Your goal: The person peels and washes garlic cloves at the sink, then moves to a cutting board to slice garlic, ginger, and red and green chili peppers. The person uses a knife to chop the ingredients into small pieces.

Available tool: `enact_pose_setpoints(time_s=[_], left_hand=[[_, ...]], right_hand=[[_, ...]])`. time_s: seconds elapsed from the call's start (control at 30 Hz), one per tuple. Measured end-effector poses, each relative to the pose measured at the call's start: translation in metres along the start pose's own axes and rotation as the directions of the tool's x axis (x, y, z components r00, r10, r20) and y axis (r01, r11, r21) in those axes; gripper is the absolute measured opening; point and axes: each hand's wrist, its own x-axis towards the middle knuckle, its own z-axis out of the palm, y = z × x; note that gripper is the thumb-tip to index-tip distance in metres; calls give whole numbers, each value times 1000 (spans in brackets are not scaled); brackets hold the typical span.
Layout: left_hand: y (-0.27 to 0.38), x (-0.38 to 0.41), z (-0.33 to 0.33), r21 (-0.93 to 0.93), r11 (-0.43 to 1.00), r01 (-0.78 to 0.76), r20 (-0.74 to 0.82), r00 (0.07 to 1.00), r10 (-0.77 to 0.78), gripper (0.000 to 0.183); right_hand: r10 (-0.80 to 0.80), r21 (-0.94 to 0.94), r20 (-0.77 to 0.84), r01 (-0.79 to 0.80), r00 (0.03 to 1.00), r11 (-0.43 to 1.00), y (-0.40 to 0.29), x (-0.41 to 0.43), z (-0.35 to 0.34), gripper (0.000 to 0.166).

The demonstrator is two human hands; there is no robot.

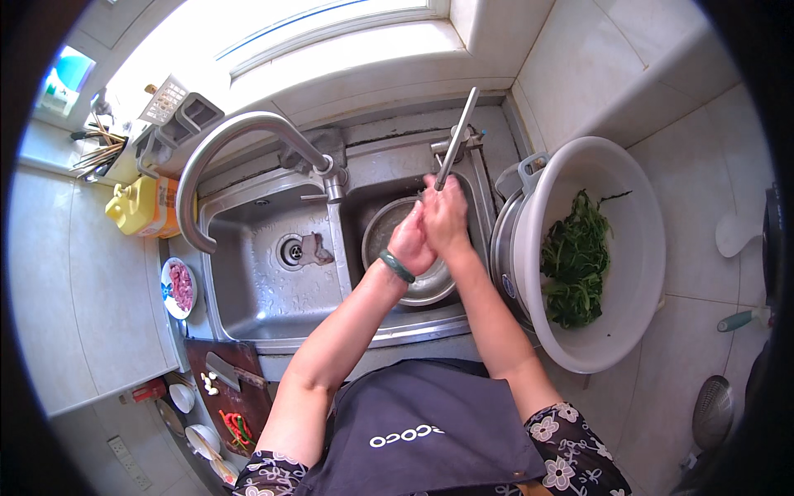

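My left hand (414, 245), with a dark green bangle (397, 266) on the wrist, is pressed against my right hand (446, 217). The two overlap over the right sink basin, just below the outlet of a thin metal tap (458, 139). Motion blurs my right fingers, and most of my left fingers are hidden behind the right hand. No object shows in either hand. Beneath them a round metal bowl (428, 291) sits in the basin (353, 217). I cannot tell whether water is running.
A large curved tap (242, 124) arches over the left basin (242, 297). At right, a white tub (639, 248) holds leafy greens (577, 266). On the left are a plate of raw meat (181, 286), a yellow jug (139, 208) and a cutting board (232, 397) with a cleaver (222, 371), garlic and peppers.
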Motion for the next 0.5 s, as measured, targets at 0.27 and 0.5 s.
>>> enact_pose_setpoints(time_s=[0.27,0.5], left_hand=[[13,18,-48,-25,997,-78,233,969,82,46],[21,17,-39,10,990,-141,-76,987,141,49]], right_hand=[[-127,-12,-18,127,992,992,-13,-8,11,36],[-193,-31,-38,192,980,981,-22,-20,9,37]])
